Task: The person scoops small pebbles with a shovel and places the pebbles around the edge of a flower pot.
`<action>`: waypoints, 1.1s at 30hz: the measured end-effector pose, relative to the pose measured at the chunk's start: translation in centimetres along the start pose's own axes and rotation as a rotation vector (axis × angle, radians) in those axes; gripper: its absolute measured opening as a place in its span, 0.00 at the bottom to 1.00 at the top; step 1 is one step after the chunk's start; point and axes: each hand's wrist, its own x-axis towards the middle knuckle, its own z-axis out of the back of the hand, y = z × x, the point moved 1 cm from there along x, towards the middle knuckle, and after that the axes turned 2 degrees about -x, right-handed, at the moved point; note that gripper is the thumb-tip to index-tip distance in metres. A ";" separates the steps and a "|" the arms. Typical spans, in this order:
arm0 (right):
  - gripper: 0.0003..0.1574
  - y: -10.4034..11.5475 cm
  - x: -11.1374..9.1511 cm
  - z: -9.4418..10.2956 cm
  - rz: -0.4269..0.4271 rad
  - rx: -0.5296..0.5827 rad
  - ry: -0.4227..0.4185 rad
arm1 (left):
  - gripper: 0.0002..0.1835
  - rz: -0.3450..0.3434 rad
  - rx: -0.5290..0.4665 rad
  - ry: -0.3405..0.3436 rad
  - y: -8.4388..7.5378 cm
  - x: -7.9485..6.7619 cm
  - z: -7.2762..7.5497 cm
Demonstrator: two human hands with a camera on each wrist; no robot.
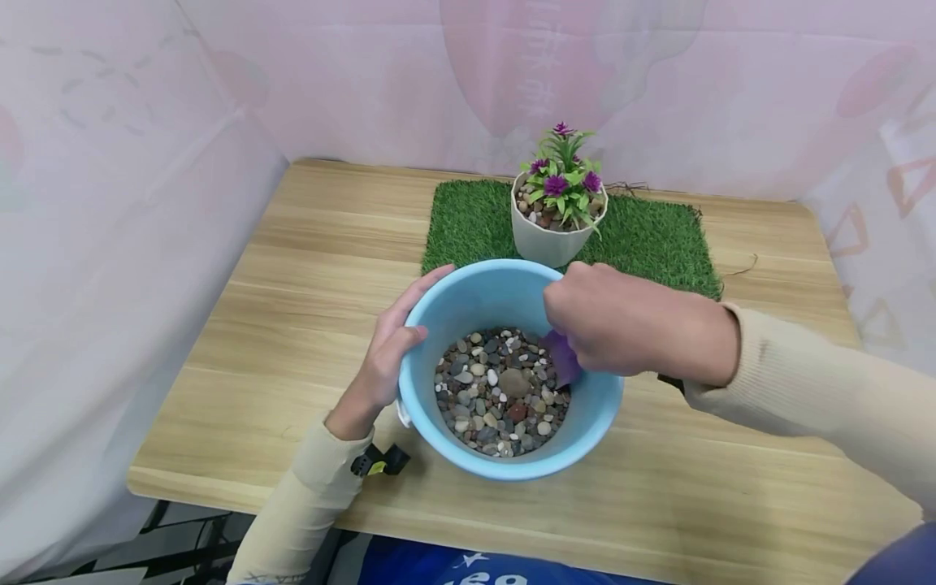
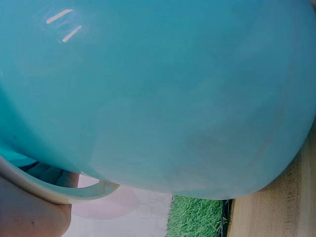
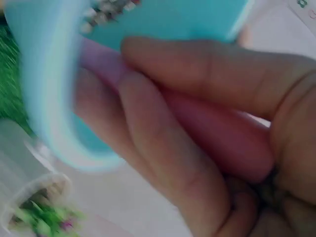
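A light blue bucket stands on the wooden table with mixed pebbles in its bottom. At the bucket's left side my left hand holds the rim, thumb over the edge and fingers along the outside. My right hand reaches over the right rim, gripping the pink handle of a small shovel. Its purple blade points down at the pebbles by the inner right wall; the blade's tip is hard to make out. The left wrist view is mostly filled by the bucket's outer wall.
Behind the bucket, a white pot with a purple-flowered plant stands on a green turf mat. Pale printed cloth hangs behind and beside the table. A white bucket handle shows in the left wrist view.
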 end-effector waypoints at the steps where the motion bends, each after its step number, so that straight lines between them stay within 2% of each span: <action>1: 0.18 -0.1 0.3 -0.3 -0.009 0.004 -0.005 | 0.37 -0.001 0.001 0.000 0.0 0.0 0.0; 4: 0.20 -0.4 0.8 -1.4 0.004 0.020 -0.048 | 0.36 -0.005 0.001 0.004 -0.1 0.1 0.0; 6: 0.20 -0.8 0.8 -2.2 0.033 0.045 -0.110 | 0.36 -0.005 -0.002 0.009 -0.2 0.1 -0.1; 9: 0.18 -1.6 0.6 -3.1 0.055 0.080 -0.202 | 0.36 0.002 -0.006 0.014 -0.3 0.1 -0.1; 13: 0.16 -2.2 0.9 -4.0 0.051 0.131 -0.263 | 0.37 0.010 -0.008 0.009 -0.4 0.1 0.1; 18: 0.16 -2.4 1.2 -4.5 0.073 0.146 -0.305 | 0.37 0.007 0.003 -0.008 -0.1 -0.2 0.0; 25: 0.11 -2.7 2.0 -4.8 0.117 0.158 -0.388 | 0.37 0.001 0.005 -0.013 0.1 -0.3 0.0; 33: 0.09 -2.3 2.2 -5.0 0.129 0.232 -0.393 | 0.38 -0.016 0.011 -0.010 -0.2 -0.1 0.0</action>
